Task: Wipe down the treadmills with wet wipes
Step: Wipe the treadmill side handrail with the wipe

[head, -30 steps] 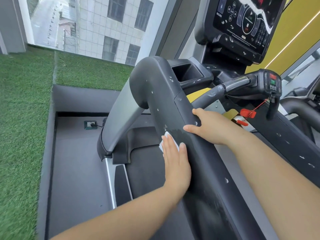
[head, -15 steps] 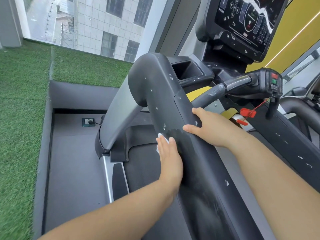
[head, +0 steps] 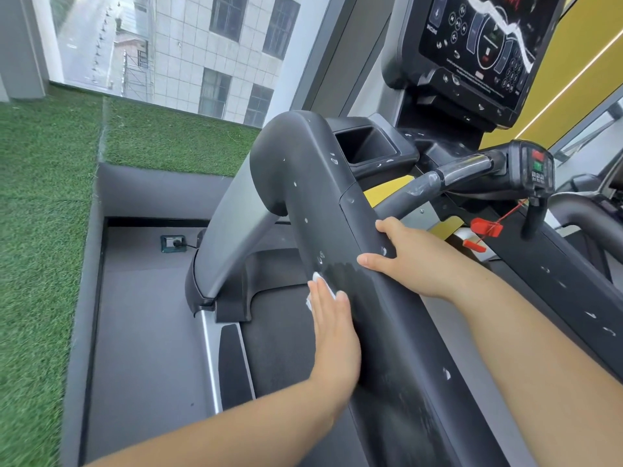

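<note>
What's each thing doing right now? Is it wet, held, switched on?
handrail, wet-streaked on its lower part, white specks higher up.
left hand, fingers straight, pressing the wet wipe on the handrail's side.
wet wipe, mostly hidden under the left hand, white edges showing.
right hand, resting on top of the handrail.
console screen, lit.
red safety clip, tethered by a red cord.

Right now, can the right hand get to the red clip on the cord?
Probably yes. The right hand rests on the handrail, and the red clip hangs just to its right with nothing between them.
</note>
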Demonstrator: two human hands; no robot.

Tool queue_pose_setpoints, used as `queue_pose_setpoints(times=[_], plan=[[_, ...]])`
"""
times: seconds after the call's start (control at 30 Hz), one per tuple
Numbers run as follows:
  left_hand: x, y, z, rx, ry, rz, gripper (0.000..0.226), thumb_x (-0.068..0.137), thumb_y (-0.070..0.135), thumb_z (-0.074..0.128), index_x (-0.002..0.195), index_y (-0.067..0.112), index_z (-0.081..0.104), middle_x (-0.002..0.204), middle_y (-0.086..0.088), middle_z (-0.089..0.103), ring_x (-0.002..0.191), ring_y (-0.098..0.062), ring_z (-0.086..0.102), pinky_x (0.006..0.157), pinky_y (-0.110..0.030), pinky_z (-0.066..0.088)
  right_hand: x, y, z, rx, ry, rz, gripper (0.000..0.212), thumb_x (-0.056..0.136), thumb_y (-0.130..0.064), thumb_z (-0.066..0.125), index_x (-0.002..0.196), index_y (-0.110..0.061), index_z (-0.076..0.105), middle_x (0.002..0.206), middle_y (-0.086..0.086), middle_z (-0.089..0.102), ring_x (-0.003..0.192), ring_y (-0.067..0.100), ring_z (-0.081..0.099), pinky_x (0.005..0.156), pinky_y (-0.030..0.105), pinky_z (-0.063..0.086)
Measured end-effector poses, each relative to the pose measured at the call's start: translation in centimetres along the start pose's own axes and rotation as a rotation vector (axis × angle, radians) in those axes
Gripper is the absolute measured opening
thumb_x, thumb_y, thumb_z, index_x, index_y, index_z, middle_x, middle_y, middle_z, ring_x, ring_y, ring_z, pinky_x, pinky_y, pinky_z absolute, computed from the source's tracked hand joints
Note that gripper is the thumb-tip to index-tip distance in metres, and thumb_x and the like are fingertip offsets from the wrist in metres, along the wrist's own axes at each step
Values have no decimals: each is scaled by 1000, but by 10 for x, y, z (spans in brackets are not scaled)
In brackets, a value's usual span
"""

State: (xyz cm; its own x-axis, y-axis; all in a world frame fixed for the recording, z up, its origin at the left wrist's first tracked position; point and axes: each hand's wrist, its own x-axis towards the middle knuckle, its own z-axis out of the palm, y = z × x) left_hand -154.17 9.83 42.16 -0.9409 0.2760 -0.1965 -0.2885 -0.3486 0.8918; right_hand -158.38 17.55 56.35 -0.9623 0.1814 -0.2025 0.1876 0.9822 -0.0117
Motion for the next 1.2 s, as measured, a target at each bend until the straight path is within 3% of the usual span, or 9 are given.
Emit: queue_pose_setpoints(times=[0.2, 0.43, 0.63, 0.8, 0.9, 0.97, 1.03, 1.13, 1.2], plan=[[50, 19, -8, 19, 49, -27, 53, 102, 45, 17, 149, 39, -6, 153, 27, -11, 141, 6, -11, 113, -26, -1, 1, 2, 2, 18, 10, -3, 67, 91, -53, 51, 145, -22, 26, 144, 0, 43, 128, 20, 43, 92, 33, 40], [13, -1, -3, 66, -2, 75, 53, 102, 41, 17, 147, 39, -12, 143, 37, -17, 136, 11, -18, 108, -17, -6, 3, 4, 2, 60, 6, -4, 69, 90, -55, 53, 145, -24, 25, 147, -1, 39, 131, 19, 41, 97, 33, 39], [50, 16, -4, 208, 60, 137, 48, 104, 29, 13, 151, 21, 6, 148, 22, -9, 142, -3, -15, 112, -20, -2, 4, 5, 4, 71, 12, -8, 70, 89, -54, 54, 146, -23, 26, 148, 1, 39, 133, 18, 40, 99, 32, 38], [14, 1, -1, 153, 14, 185, 53, 103, 37, 18, 148, 35, -11, 147, 32, -18, 135, 12, -20, 104, -10, -6, 4, 7, 4, 90, 6, -3, 70, 89, -54, 54, 146, -25, 26, 149, 1, 38, 133, 18, 40, 99, 31, 37], [47, 2, -3, 359, 93, 231, 65, 96, 46, 9, 151, 13, 0, 158, 7, -7, 145, -6, -9, 111, -12, 1, 4, 7, 4, 91, 11, -6, 70, 89, -53, 54, 146, -24, 25, 149, 1, 37, 134, 18, 39, 98, 30, 36], [65, 4, -4, 423, 146, 201, 66, 96, 38, 11, 150, 2, 10, 159, -9, 3, 147, -18, -2, 113, -19, 1, 4, 7, 5, 95, 14, -8, 70, 90, -53, 54, 146, -24, 25, 150, 1, 37, 134, 17, 38, 97, 29, 35], [61, -1, -3, 441, 137, 243, 57, 99, 29, 14, 151, 7, 5, 160, -3, -4, 146, -14, -6, 111, -14, -2, 4, 7, 5, 99, 13, -9, 70, 90, -53, 54, 147, -24, 25, 150, 0, 36, 135, 17, 37, 99, 29, 35], [19, -3, 1, 249, 11, 266, 48, 103, 31, 17, 139, 37, -15, 144, 33, -22, 133, 12, -25, 99, 2, -11, 5, 9, 5, 107, 7, -5, 71, 89, -54, 55, 146, -26, 25, 148, 0, 38, 134, 17, 39, 99, 30, 36], [14, -3, 1, 202, -29, 266, 48, 103, 34, 19, 136, 42, -16, 141, 39, -22, 130, 16, -27, 98, 0, -11, 5, 9, 5, 116, 1, -1, 70, 89, -54, 55, 146, -26, 25, 147, -1, 39, 132, 17, 40, 95, 29, 36]])
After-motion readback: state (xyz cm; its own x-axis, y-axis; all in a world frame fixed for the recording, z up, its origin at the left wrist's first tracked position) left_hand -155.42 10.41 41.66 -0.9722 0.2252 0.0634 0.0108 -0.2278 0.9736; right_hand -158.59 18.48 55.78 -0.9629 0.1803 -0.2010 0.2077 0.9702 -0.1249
